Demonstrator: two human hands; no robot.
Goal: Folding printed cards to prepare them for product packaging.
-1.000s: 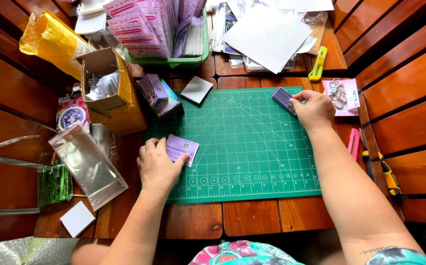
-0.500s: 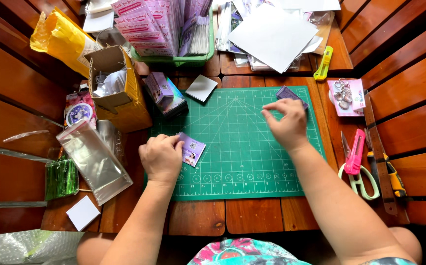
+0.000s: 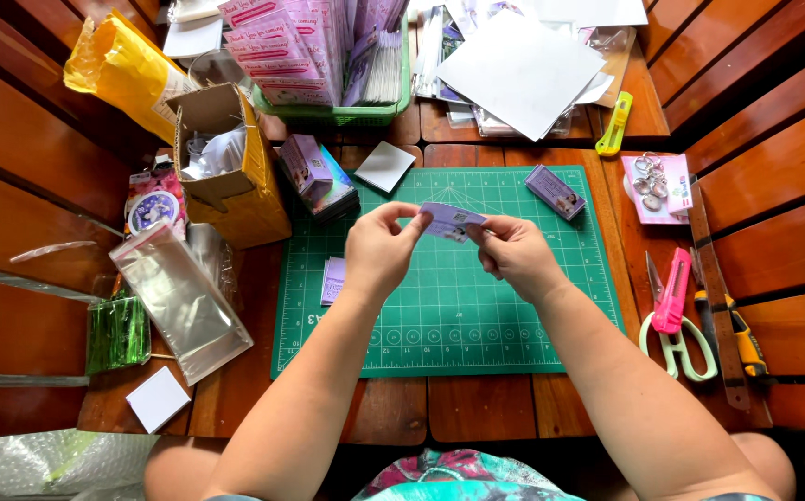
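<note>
Left hand [image 3: 379, 252] and right hand [image 3: 517, 255] pinch opposite ends of a small pale purple printed card [image 3: 452, 222], held above the green gridded cutting mat [image 3: 514, 325]. Second purple card [image 3: 333, 279] lies flat on mat, left edge. Small purple rectangular box [image 3: 555, 191] at mat's far right corner. Pink-handled scissors [image 3: 673, 311] on wooden table, right of mat.

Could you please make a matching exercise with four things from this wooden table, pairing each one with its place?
Things:
1. small purple card
2. pink-handled scissors
3. yellow utility knife
4. open brown cardboard box

Places:
A. left of the green cutting mat
B. right of the mat, on the wood
C. held between the left hand and the right hand
D. beyond the mat's far right corner

Pairs: 1-C, 2-B, 3-D, 4-A
</note>
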